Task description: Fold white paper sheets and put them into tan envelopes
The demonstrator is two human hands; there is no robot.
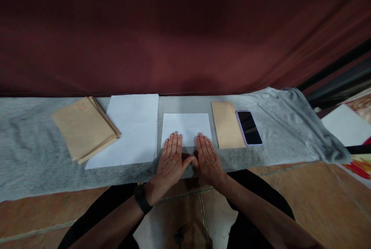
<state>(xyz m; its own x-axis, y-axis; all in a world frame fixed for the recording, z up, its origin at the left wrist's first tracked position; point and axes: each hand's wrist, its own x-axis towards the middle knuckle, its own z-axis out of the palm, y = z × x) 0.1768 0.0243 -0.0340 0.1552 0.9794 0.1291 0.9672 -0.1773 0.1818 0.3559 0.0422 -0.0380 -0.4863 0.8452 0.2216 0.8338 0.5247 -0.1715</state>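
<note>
A white sheet of paper (pixel 187 125), which looks folded, lies on the grey cloth in front of me. My left hand (pixel 171 158) rests flat on its near left part, fingers stretched out and pointing away from me. Flat on the near right part lies my right hand (pixel 207 158), its fingers also straight. The two thumbs meet near the paper's front edge. Neither hand grips anything. Just right of the paper is a single brown envelope (pixel 228 125). To the left sits a stack of larger white paper (pixel 131 129).
A pile of brown envelopes (pixel 84 125) overlaps the white stack's left side. Beyond the single envelope lies a phone (pixel 249 128) with a dark screen. The grey cloth (pixel 285 125) covers a long narrow surface, backed by a dark red curtain (pixel 179 63). Tiled floor (pixel 313 198) shows below.
</note>
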